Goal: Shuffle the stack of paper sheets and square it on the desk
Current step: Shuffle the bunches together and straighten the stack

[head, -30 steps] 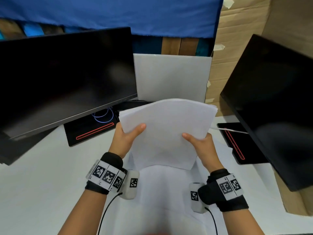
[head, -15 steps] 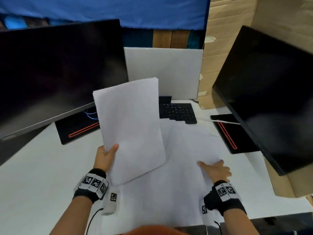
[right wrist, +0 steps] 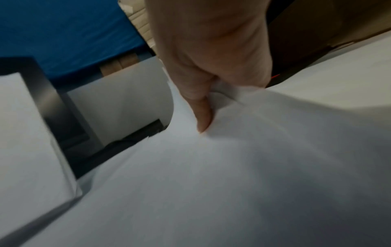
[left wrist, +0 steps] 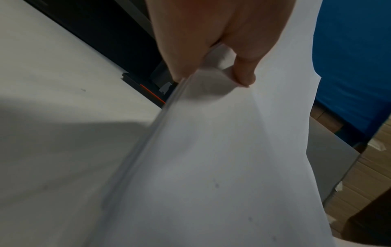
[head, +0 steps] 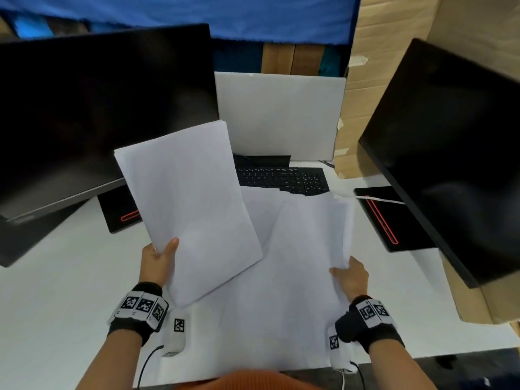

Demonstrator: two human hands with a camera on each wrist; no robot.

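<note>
Left hand [head: 159,261]: it is pinching the lower left corner of the raised bundle of sheets [head: 188,209], thumb lying on top, the other fingers hiding underneath; the left wrist view is showing the thumb [left wrist: 243,66] pressing down on the paper edge.
Raised bundle of sheets: it is being held off the desk at about 11 o'clock from the person's body, tilting so its far edge is pointing toward the left monitor [head: 98,108]; its lower corner is overlapping the sheets below.
Right hand [head: 350,278]: it is gripping the near right edge of the second bundle of sheets [head: 304,249]; in the right wrist view the thumb [right wrist: 203,115] is pressing on top and the paper is buckling around it, while the remaining fingers are tucking under the paper, out of sight.
Second bundle of sheets: it is sitting at about 1 o'clock, its right edge curling upward, its far edge touching or overlapping the keyboard [head: 284,180].
Loose sheets on the desk [head: 253,333]: they are lying flat at 12 o'clock close to the body, under both bundles.
Desk [head: 56,305]: white, carrying everything.
Right monitor [head: 455,153]: it is standing at 2 o'clock, screen dark.
White board [head: 281,116]: it is leaning upright at 12 o'clock behind the keyboard.
</note>
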